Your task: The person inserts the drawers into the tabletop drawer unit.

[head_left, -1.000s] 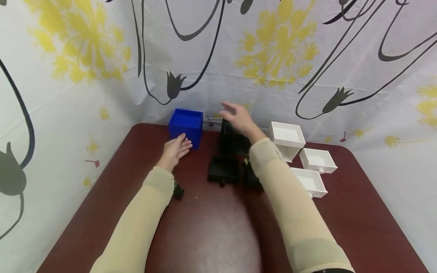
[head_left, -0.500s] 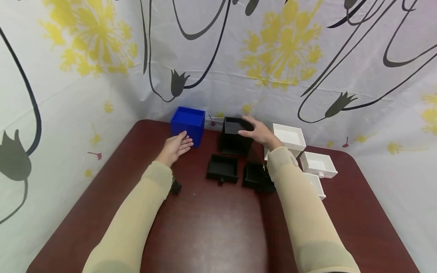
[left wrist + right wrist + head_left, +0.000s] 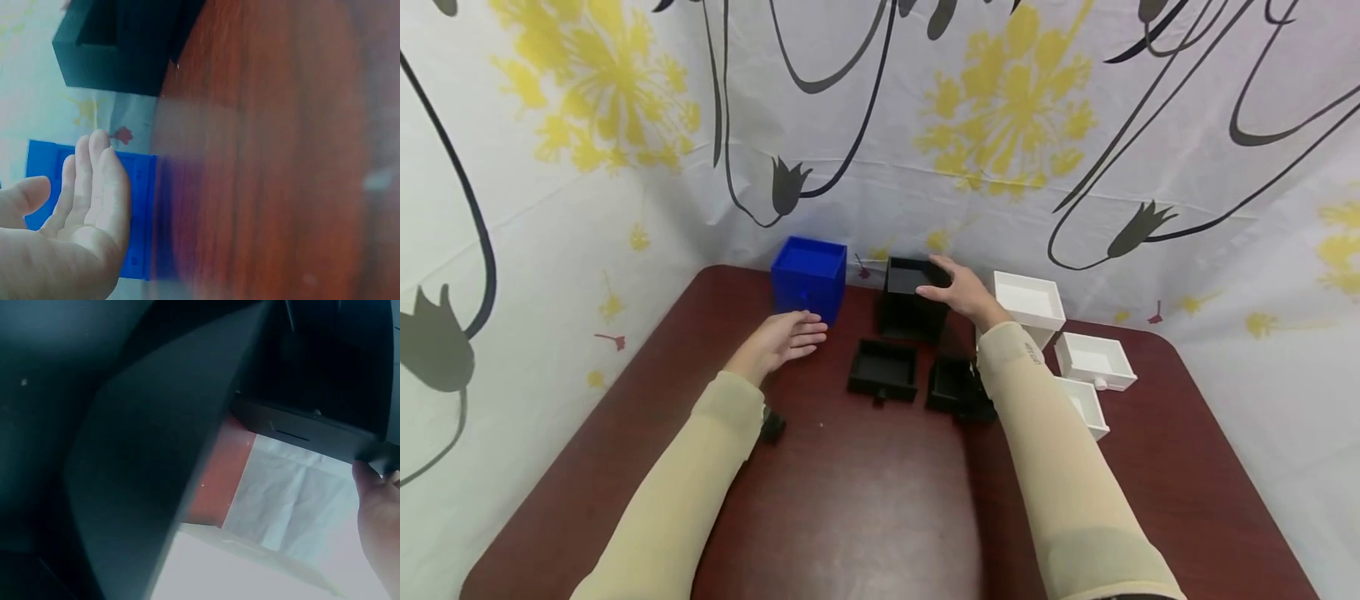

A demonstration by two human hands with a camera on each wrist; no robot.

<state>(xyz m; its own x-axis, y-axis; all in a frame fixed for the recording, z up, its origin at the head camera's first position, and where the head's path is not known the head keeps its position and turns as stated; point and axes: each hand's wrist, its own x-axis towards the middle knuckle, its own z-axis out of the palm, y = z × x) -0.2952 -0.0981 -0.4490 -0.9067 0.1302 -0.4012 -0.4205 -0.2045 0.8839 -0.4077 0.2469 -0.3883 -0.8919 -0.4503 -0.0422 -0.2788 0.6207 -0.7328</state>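
Observation:
A black box [image 3: 912, 296] stands at the back of the table, and my right hand [image 3: 962, 293] grips its right side. In the right wrist view, the thumb [image 3: 367, 480] of that hand presses the black box's [image 3: 319, 434] edge; its other fingers are mostly hidden. My left hand [image 3: 781, 340] is held in front of a blue box [image 3: 808, 279], fingers straight and palm turned inward. The left wrist view shows the hand [image 3: 87, 219] holding nothing. Two black drawers lie in front of the black box: one at left [image 3: 883, 368], one at right [image 3: 951, 385], partly hidden by the right wrist.
A white box [image 3: 1030, 300] stands right of the black one, partly behind my right arm. Near it lie two white drawers, one farther back [image 3: 1096, 360] and one nearer [image 3: 1086, 404]. A patterned cloth [image 3: 880, 125] hangs behind the dark red table [image 3: 865, 492].
My right hand, raised above the black box a second ago, has come down onto its right side. My left hand has drawn slightly back from the blue box.

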